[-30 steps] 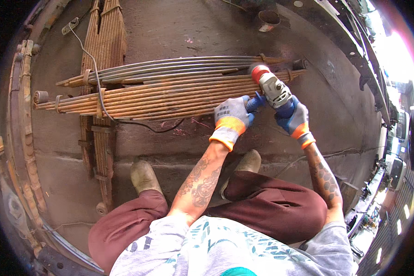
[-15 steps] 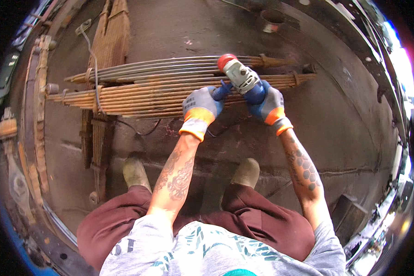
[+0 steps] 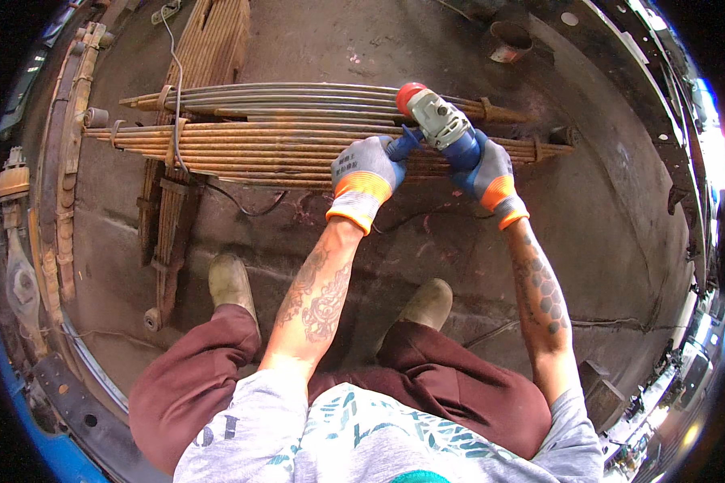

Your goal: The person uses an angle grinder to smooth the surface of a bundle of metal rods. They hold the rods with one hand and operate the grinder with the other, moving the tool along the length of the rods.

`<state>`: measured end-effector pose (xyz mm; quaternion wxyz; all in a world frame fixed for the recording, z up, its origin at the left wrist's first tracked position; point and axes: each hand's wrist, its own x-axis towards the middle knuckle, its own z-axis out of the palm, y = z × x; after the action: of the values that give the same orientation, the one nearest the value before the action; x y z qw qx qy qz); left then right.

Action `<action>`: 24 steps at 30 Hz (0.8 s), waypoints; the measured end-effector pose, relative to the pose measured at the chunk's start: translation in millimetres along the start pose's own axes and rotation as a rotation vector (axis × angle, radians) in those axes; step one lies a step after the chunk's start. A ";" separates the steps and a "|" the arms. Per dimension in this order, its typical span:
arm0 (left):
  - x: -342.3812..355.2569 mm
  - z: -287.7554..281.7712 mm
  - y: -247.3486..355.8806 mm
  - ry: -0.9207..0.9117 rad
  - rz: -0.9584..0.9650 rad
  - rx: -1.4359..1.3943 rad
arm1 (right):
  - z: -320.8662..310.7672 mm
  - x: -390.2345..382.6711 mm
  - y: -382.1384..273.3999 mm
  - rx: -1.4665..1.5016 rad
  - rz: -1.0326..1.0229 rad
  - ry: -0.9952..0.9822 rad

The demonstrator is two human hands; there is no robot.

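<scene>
Silver-and-blue metal angle grinder (image 3: 441, 121) with red round head (image 3: 410, 97) was between and ahead of the hands, gloved left hand (image 3: 366, 171) grasped its blue side handle (image 3: 404, 143), gloved right hand (image 3: 491, 171) clasped its body, rusty-brown steel leaf springs (image 3: 274, 145) lay ahead.

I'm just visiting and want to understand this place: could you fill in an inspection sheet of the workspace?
Surface: brown, stained floor with pinkish marks.
Job's things: a grinder with a red head over the upper stack of metal strips; contact unclear. The lower stack looks rustier.
Clutter: an open can at far right; crosswise strips under both stacks.
Hands: gloved left hand around the blue side handle; gloved right hand around the grinder's body.
Cables: pale cable across both stacks; dark cable on the floor.
Surroundings: rusty bars at left, dark metal framework at right.
</scene>
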<state>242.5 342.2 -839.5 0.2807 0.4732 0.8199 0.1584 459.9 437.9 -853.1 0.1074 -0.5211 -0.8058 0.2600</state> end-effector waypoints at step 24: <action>1.4 -6.0 1.1 -0.044 -0.054 -0.067 | -2.6 7.7 -0.2 0.088 -0.015 -0.041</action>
<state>239.1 343.9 -834.6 0.3186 0.4444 0.8203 0.1677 457.5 445.5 -851.5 0.1157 -0.5043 -0.7996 0.3050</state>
